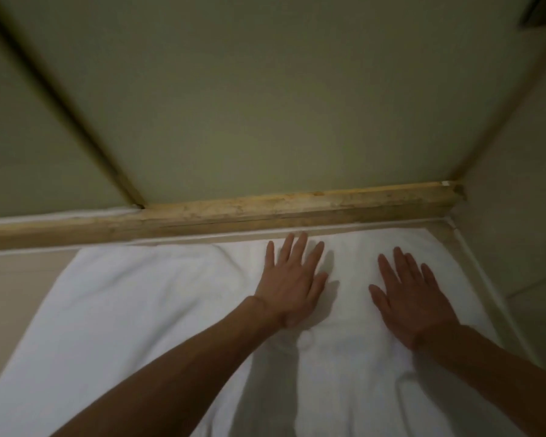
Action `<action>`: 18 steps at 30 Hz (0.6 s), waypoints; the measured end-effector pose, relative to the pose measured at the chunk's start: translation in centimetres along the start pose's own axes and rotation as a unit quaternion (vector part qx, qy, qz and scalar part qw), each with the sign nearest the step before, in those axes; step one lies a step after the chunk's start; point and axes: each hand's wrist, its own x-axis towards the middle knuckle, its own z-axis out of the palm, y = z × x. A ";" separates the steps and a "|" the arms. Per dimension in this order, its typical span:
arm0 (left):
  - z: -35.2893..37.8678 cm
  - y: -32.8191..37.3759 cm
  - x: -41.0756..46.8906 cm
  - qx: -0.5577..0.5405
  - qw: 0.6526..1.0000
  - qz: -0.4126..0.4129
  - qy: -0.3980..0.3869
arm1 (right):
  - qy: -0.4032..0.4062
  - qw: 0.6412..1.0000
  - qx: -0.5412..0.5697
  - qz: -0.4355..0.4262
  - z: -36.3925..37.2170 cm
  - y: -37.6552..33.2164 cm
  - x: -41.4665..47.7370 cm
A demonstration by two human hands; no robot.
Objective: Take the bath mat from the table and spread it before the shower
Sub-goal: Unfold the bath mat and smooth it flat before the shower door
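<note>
The white bath mat point(123, 310) lies spread flat on the floor, its far edge close to the shower threshold point(234, 212), a worn yellowish strip. My left hand point(292, 285) presses palm-down on the mat near that far edge, fingers straight and spread. My right hand point(413, 301) lies flat on the mat to the right, fingers straight too. Both forearms reach in from the bottom of the view. Small wrinkles show in the mat between and below the hands.
Beyond the threshold stands the frosted shower door point(265, 105) with a dark vertical frame point(67, 102) on the left. A wall point(517, 200) closes the right side, close to the mat's right edge. Beige floor tile point(19, 279) shows left of the mat.
</note>
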 end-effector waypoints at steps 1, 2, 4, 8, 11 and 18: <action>0.0 -1.1 -1.1 -0.004 1.000 -0.023 0.002 | 0.012 1.000 0.002 -0.018 -0.4 -1.4 0.0; 0.0 -2.3 -2.2 -0.009 0.999 -0.046 0.002 | 0.023 0.999 0.003 -0.037 -0.8 -2.9 -0.1; 0.2 -4.7 -4.7 -0.018 0.996 -0.090 -0.001 | 0.035 0.996 0.004 -0.077 -1.1 -5.9 -0.4; 1.1 -9.6 -9.3 -0.002 0.986 -0.164 -0.024 | 0.031 0.989 0.010 -0.145 -1.3 -12.1 -0.2; 1.4 -12.9 -12.0 0.005 0.978 -0.208 -0.022 | 0.025 0.982 0.015 -0.189 -1.1 -16.7 0.2; 1.2 -17.3 -14.3 -0.009 0.965 -0.261 -0.036 | 0.001 0.973 0.006 -0.232 0.8 -23.5 0.0</action>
